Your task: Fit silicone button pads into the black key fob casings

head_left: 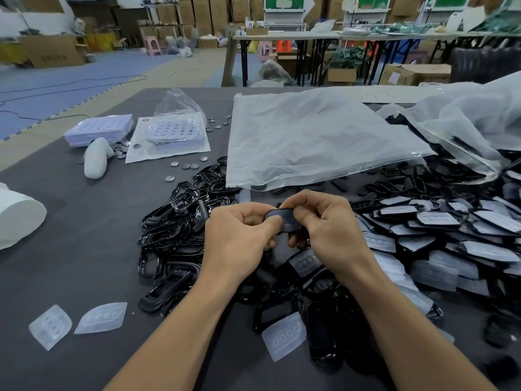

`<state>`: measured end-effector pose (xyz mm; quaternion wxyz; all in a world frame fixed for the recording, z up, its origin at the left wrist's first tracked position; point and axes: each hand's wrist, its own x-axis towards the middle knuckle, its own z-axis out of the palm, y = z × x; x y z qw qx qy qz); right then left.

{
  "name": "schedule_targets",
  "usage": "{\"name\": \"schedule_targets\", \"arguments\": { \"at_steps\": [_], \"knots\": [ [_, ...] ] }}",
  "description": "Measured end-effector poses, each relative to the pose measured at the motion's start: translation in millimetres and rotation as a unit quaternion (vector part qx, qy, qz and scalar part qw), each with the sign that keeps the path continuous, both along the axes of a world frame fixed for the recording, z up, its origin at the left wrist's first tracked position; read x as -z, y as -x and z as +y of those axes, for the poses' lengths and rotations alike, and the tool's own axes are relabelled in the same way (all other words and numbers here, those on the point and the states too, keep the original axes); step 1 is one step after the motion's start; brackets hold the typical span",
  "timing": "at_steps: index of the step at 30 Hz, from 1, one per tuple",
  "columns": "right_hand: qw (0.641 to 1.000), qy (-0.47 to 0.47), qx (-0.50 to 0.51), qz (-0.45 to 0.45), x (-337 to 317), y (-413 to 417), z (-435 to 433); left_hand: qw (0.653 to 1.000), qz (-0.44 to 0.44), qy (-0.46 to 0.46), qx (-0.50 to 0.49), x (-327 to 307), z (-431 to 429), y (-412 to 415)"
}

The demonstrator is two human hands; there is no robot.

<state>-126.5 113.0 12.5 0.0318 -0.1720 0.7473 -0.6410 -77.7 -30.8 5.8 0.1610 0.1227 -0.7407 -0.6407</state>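
There are 2 hands, the left hand point(239, 235) and the right hand point(329, 224), pinching 1 black casing point(283, 220) between them. On the tabletop point(84, 263) lie 2 loose silicone pads point(50, 325) at the near left and 2 more pads point(283, 335) bare on top of the black parts near the wrists, along with 2 purple trays point(98, 129), 1 of them inside a clear bag point(180, 105), 2 large milky plastic bags point(310, 136) and 1 small white bundle point(97, 158). The empty black frames point(169, 227) heaped on the left, the padded casings point(439, 221) heaped on the right and the scattered coin cells point(186, 166) are each too many to count surely.
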Motion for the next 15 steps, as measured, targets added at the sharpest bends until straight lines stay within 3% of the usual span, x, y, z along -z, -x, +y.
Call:
{"name": "schedule_targets", "arguments": {
  "at_steps": [3,9,15],
  "knots": [
    [0.998,0.049,-0.012,-0.041,1.6,-0.1,-1.0,0.999,-0.011,-0.045,-0.017,0.4,-2.2,3.2],
    [0.999,0.044,0.006,-0.022,4.1,0.8,-2.1,0.996,0.0,-0.084,-0.031,0.7,0.1,4.1],
    [0.995,0.08,0.009,-0.062,2.9,1.4,-1.5,0.989,-0.019,-0.146,0.008,-2.7,1.6,3.8]
  ]
}}
